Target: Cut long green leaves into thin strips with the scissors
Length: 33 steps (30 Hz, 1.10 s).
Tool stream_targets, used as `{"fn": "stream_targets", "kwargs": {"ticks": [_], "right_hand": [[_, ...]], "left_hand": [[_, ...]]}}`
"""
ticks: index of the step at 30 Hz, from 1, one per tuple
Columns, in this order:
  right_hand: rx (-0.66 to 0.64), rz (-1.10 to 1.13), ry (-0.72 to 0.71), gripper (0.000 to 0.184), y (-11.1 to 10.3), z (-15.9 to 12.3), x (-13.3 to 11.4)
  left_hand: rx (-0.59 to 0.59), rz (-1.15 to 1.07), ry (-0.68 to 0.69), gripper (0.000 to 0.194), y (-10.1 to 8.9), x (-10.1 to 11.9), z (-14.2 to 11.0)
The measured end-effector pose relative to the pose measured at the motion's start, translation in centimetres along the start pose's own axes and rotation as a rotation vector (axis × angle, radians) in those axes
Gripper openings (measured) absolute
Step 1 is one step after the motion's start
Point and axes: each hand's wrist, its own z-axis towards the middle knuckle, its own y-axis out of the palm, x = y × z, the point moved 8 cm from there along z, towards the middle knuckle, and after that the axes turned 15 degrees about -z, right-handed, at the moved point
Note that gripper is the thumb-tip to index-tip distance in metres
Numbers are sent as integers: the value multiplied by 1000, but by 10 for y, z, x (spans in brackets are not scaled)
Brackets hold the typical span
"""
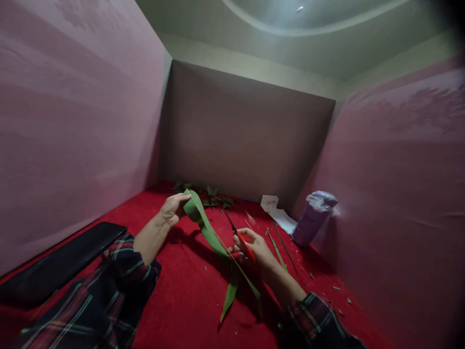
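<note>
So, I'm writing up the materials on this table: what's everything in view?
Long leaf: at least one, green, between the hands
Scissors: one, orange-handled, right hand
Leafy sprigs: several, dark green, far edge
Pale sticks: several, beyond scissors
Narrow strips: a few, green and brownish, right
Papers: at least two, white, far right
Package: one, purple, beside papers
Long object: one, black, left
Scraps: many, green, scattered
Cloth: one, red, underneath
Walls: three, pinkish, around
Ceiling: one, greyish, above
Hands: left, right
Sleeves: two, dark plaid

Dim overall; a pale ceiling glow (300,10) sits toward one o'clock, shadows darken the red bench (181,295), and wide-angle distortion stretches the edges.
</note>
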Motion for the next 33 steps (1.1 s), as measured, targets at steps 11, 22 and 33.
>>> {"fn": "stream_targets", "kwargs": {"ticks": [11, 22, 33], "right_hand": [[-163, 346, -54, 44, 2, -11, 8], [-270, 298, 8, 48, 16, -19, 7], [-218, 265, 10, 45, 15, -12, 20]], "left_hand": [[-102, 68, 89, 12, 6, 2, 2], [4, 38, 181, 14, 1, 13, 1], [-7, 11, 149, 12, 3, 12, -2]]}}
